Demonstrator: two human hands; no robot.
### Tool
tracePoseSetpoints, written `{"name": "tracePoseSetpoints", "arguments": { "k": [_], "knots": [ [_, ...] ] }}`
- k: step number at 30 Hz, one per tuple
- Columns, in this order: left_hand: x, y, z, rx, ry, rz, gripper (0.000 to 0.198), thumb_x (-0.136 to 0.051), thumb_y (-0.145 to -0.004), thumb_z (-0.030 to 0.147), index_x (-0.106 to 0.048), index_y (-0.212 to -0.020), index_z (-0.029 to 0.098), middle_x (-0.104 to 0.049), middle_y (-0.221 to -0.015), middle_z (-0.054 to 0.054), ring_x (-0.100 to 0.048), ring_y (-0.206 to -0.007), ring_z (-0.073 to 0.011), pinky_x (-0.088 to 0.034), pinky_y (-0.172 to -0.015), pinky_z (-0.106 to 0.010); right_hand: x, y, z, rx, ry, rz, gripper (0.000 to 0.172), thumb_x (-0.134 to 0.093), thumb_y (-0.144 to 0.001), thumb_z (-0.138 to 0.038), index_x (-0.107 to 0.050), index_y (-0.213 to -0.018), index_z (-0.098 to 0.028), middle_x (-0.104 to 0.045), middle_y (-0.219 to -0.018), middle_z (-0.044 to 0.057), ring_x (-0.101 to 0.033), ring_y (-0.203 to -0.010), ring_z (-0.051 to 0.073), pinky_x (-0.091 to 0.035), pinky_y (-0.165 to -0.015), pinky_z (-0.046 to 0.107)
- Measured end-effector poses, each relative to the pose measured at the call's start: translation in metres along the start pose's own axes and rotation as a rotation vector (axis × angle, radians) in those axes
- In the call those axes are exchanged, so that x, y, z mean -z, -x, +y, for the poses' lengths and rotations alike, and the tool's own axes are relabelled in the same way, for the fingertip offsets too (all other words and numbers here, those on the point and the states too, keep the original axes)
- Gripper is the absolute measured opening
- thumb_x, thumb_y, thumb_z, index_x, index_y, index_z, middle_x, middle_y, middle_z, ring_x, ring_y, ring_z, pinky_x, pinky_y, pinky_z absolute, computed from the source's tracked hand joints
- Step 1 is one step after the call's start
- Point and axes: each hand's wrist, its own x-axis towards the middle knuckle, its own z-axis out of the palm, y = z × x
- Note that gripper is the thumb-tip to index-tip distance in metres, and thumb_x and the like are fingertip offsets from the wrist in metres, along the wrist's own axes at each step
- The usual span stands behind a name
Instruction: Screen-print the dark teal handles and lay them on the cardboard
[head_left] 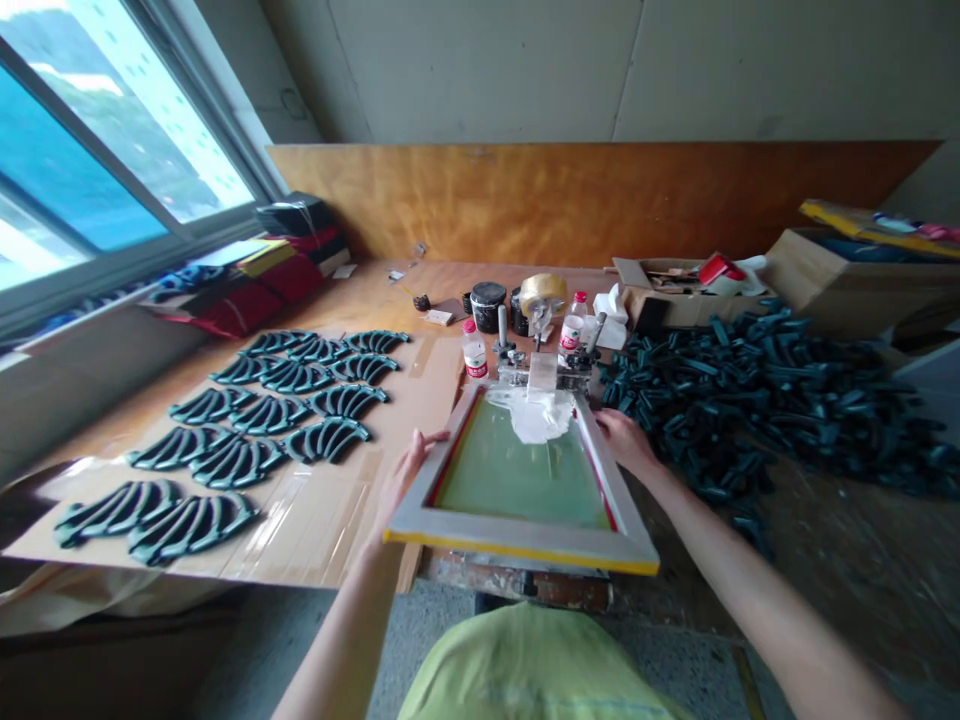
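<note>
My left hand (405, 475) grips the left rail of a grey-framed silkscreen (525, 540), and my right hand (626, 443) holds its right rail. The green mesh (521, 478) spans the frame, with a smear of white ink (536, 415) along its far end. A metal hinge clamp (544, 370) holds the far rail. Rows of curved dark teal moulded pieces (324, 440) lie on a cardboard sheet (322, 540) to the left of my left hand. A large heap of similar dark teal pieces (757, 400) lies beyond my right hand.
A wooden workbench (375, 305) holds a water bottle (474, 350), a black ink tin (488, 305), a tape roll (542, 293) and a cardboard box (675, 290). Folded red and black fabric (255, 290) lies under the window at left. A wooden board (570, 200) stands along the wall.
</note>
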Motion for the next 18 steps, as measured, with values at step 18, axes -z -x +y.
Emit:
{"name": "tracePoseSetpoints", "arguments": {
  "k": [18],
  "knots": [
    [0.019,0.009,-0.127,0.299,-0.018,-0.141,0.085,-0.069,-0.071,0.060,-0.046,-0.141,0.018,-0.072,-0.090,-0.006,-0.065,-0.069,-0.0190,-0.051,-0.069,-0.030,-0.002,-0.041,-0.075,0.288,0.184,-0.302,0.021,-0.053,-0.079,-0.003,-0.067,-0.084,-0.017,-0.068,-0.087,0.008,-0.059,-0.090,0.021,-0.043,-0.077,0.028]
  ]
}}
